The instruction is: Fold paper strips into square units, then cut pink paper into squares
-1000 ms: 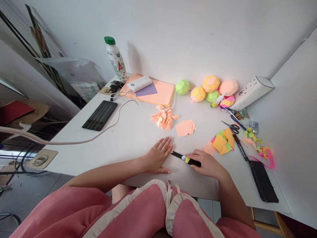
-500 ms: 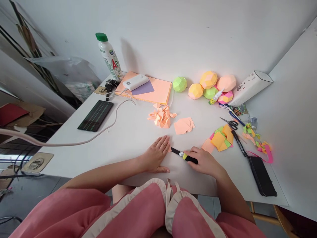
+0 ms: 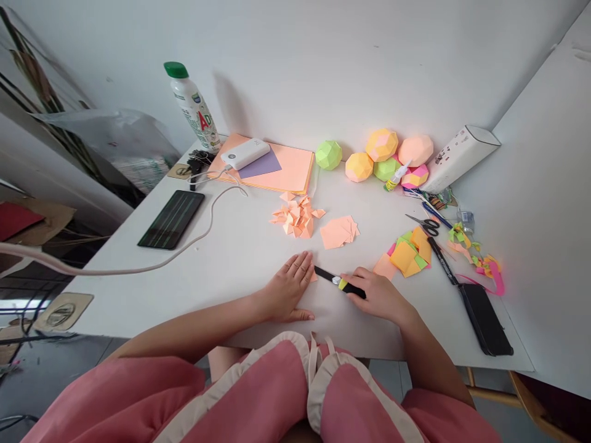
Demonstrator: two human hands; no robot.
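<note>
Flat on the desk, my left hand (image 3: pixel 289 289) presses down on a small piece of peach paper (image 3: pixel 314 277), most of it hidden under the palm and fingers. My right hand (image 3: pixel 381 295) grips a utility knife (image 3: pixel 353 288) with a black and yellow handle. Its dark blade points left, the tip close to the paper's edge by my left fingers. Beyond my hands lie a heap of folded peach paper pieces (image 3: pixel 298 218) and a small stack of flat peach paper pieces (image 3: pixel 339 232). Orange, green and pink paper squares (image 3: pixel 409 255) sit past my right hand.
At the back stand several faceted paper balls (image 3: pixel 359 167), a glue bottle (image 3: pixel 394 178) and a white box (image 3: pixel 462 157). Scissors (image 3: pixel 429 226), a marker (image 3: pixel 442 260) and a black case (image 3: pixel 484 319) lie right. Left are a phone (image 3: pixel 170 218), cable (image 3: pixel 184 246), power bank (image 3: pixel 244 154) and bottle (image 3: pixel 196 114).
The view has shifted slightly, moving the desk things a little left in the picture. The knife tip sits a bit higher along the paper's edge. My left hand stays pressed down.
</note>
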